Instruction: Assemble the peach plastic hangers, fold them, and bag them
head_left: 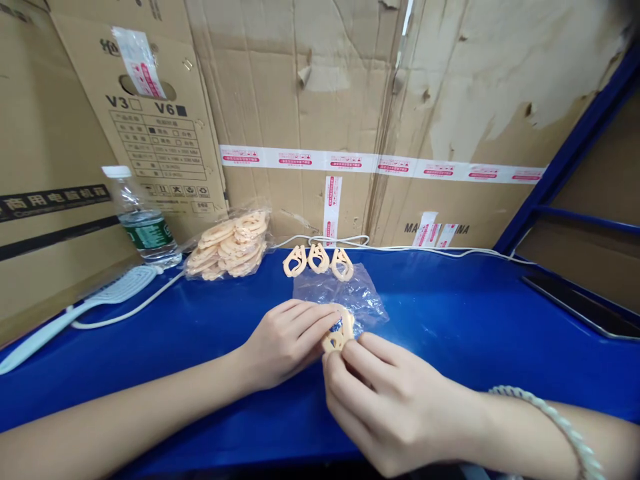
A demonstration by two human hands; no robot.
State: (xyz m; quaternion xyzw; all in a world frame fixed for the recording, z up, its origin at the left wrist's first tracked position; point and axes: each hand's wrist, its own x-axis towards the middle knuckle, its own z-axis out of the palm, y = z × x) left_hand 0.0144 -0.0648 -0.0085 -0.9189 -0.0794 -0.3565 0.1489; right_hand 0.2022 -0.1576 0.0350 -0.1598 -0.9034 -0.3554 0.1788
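Observation:
My left hand point(285, 340) and my right hand point(385, 400) meet over the blue table point(450, 320), both pinching one small peach plastic piece point(340, 333). Its far edge lies against a clear plastic bag point(345, 293) just behind my fingers. Three more peach pieces point(318, 260) lie in a row beyond the bag. A clear bag full of several such pieces point(230, 245) sits further left at the back.
A water bottle point(143, 220) stands at the back left, with a white comb point(75, 307) and a white cable point(400, 248) near it. Cardboard boxes point(350, 100) wall the back. A dark phone point(580, 303) lies at the right.

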